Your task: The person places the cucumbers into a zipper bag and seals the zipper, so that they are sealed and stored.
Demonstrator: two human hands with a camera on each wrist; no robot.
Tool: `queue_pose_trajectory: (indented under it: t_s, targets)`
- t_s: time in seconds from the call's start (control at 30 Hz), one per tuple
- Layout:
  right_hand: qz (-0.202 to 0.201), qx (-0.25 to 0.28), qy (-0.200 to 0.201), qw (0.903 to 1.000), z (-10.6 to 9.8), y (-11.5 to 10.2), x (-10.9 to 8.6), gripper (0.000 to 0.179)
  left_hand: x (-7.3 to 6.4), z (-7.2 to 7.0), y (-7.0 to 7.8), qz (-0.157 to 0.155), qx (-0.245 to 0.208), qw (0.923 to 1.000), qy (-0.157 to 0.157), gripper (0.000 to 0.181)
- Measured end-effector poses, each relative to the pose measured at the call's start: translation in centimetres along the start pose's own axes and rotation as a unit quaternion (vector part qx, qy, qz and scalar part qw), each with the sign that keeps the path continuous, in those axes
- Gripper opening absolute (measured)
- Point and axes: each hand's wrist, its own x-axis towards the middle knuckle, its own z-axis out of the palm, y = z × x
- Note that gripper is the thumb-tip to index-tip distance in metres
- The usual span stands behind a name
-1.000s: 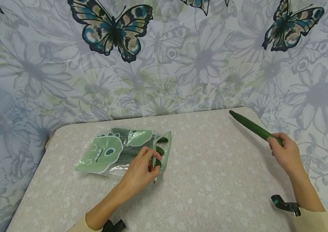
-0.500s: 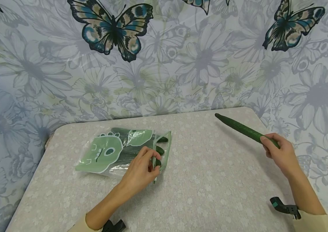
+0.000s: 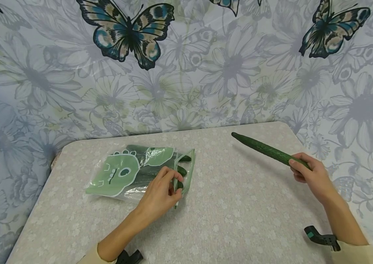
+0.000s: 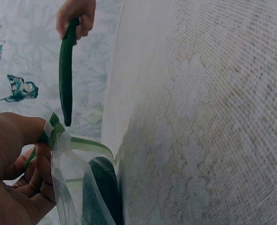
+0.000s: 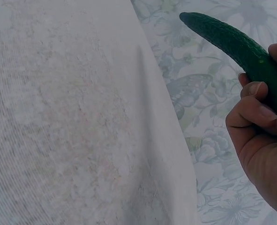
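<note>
My right hand [image 3: 310, 176] grips a long dark green cucumber [image 3: 262, 147] by its near end, raised above the right side of the table; its far tip points left and away. In the right wrist view the fingers curl round the cucumber [image 5: 236, 42]. On the left of the table lies a clear plastic bag [image 3: 114, 176] printed with a pale green cartoon figure, its opening facing right. Several cucumbers are inside, with tips [image 3: 182, 171] showing at the mouth. My left hand [image 3: 160, 192] pinches the bag's green-edged rim [image 4: 56, 126] and holds it up; part of the opening is hidden behind the fingers.
A pale floral cloth covers the table [image 3: 232, 216]. Behind and beside it hangs a fabric backdrop [image 3: 186, 91] with flowers and butterflies. The table's back edge runs just behind the bag. A black wrist-worn device [image 3: 321, 237] sits at the right sleeve.
My right hand has moved left with the cucumber, whose tip has swung left and slightly nearer toward the bag. The left hand and the bag have stayed put.
</note>
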Motion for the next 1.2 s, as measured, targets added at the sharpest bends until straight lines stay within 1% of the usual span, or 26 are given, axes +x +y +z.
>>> queue_pose_trajectory:
  t_s: [0.4, 0.57, 0.67, 0.8, 0.93, 1.2]
  targets:
    - [-0.021, 0.002, -0.024, 0.9995, 1.5, -0.5, 0.4, 0.01, 0.0, -0.1, -0.1, -0.004, 0.0, 1.0, 0.002, 0.025]
    - [-0.018, -0.005, -0.034, 0.9992, 2.1, -0.8, 0.5, 0.012, 0.0, -0.1, -0.2, -0.007, 0.0, 1.0, 0.004, 0.025]
    - [-0.018, -0.022, -0.041, 0.9988, 2.4, -1.1, 0.6, 0.014, 0.0, -0.1, -0.2, -0.008, 0.001, 1.0, 0.004, 0.025]
    - [-0.021, -0.026, -0.057, 0.9978, 3.0, -1.3, 0.8, 0.016, -0.1, -0.2, -0.1, -0.007, 0.001, 1.0, 0.005, 0.025]
    - [-0.024, -0.026, -0.073, 0.9967, 3.5, -1.4, 1.1, 0.015, -0.1, -0.1, -0.1, -0.007, 0.0, 1.0, 0.005, 0.025]
    - [-0.02, -0.047, -0.096, 0.9941, 4.5, -1.6, 1.6, 0.014, -0.1, 0.0, -0.1, -0.006, 0.001, 1.0, 0.004, 0.024]
